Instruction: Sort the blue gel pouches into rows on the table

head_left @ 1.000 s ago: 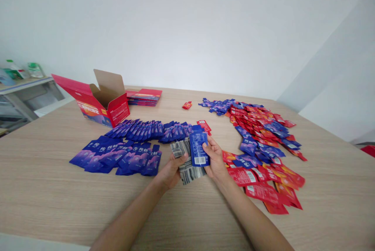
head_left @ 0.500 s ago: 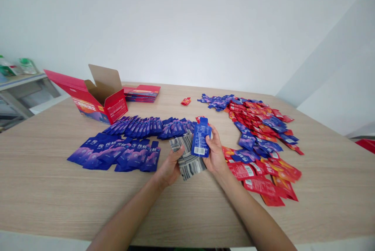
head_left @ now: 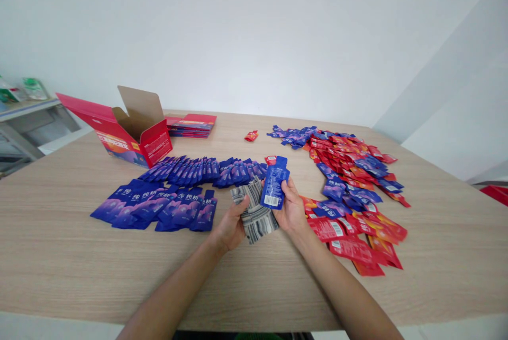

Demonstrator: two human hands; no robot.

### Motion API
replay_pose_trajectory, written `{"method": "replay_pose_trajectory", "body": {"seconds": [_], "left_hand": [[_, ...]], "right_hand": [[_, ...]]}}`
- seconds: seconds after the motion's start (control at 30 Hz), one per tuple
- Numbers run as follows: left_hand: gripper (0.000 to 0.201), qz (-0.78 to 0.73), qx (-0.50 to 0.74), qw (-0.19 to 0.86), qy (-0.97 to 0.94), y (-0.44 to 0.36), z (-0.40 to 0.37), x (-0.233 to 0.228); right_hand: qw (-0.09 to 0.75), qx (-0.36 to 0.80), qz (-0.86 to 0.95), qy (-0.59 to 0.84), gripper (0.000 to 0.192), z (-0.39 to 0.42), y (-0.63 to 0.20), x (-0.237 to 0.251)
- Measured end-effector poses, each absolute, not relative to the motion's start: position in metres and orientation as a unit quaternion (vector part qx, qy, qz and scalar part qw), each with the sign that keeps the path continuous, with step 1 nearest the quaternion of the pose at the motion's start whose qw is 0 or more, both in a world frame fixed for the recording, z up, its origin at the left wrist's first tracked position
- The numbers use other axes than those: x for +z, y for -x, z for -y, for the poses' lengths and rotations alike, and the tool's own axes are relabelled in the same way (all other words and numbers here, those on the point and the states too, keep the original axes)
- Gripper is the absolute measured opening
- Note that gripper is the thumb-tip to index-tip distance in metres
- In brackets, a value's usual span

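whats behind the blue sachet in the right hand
Behind the blue foil sachet held by the right hand is a fanned stack of silver striped sachets gripped by the left hand. The stack's right part is covered by the sachet.

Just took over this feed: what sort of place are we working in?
Probably a small packing or sorting room, not a home kitchen. A plain wooden table carries many blue sachets laid in rows, a loose pile of red and blue sachets, and an open red carton.

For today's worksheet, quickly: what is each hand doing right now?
Left hand: closed on a fanned stack of sachets.
Right hand: closed on one blue sachet.
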State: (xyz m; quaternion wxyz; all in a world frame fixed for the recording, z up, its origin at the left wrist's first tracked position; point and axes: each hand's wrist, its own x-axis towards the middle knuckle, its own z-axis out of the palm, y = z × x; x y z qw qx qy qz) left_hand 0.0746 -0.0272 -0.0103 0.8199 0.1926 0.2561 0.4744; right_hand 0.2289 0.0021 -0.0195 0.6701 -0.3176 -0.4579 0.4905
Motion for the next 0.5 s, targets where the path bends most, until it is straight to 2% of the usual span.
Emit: {"method": "replay_pose_trajectory", "body": {"seconds": [0.1, 0.2, 0.33, 0.4, 0.5], "left_hand": [[0.04, -0.278, 0.44, 0.837, -0.168, -0.076, 0.028, -0.013], [0.041, -0.291, 0.428, 0.842, -0.151, -0.078, 0.029, -0.013], [0.038, -0.275, 0.463, 0.836, -0.104, -0.075, 0.027, -0.01], [0.035, -0.243, 0.475, 0.842, -0.079, -0.069, 0.024, -0.009], [0.034, -0.185, 0.476, 0.855, -0.084, -0.059, 0.018, -0.012]], "right_hand": [[0.683, 0.416, 0.491, 0.347, 0.042, 0.0, -0.227, -0.024], [0.659, 0.273, 0.567, 0.412, 0.042, 0.008, -0.227, -0.026], [0.523, 0.088, 0.76, 0.376, 0.034, 0.021, -0.226, -0.024], [0.464, 0.016, 0.822, 0.329, 0.041, 0.026, -0.221, -0.025], [0.42, -0.074, 0.854, 0.297, 0.049, 0.027, -0.214, -0.027]]}}
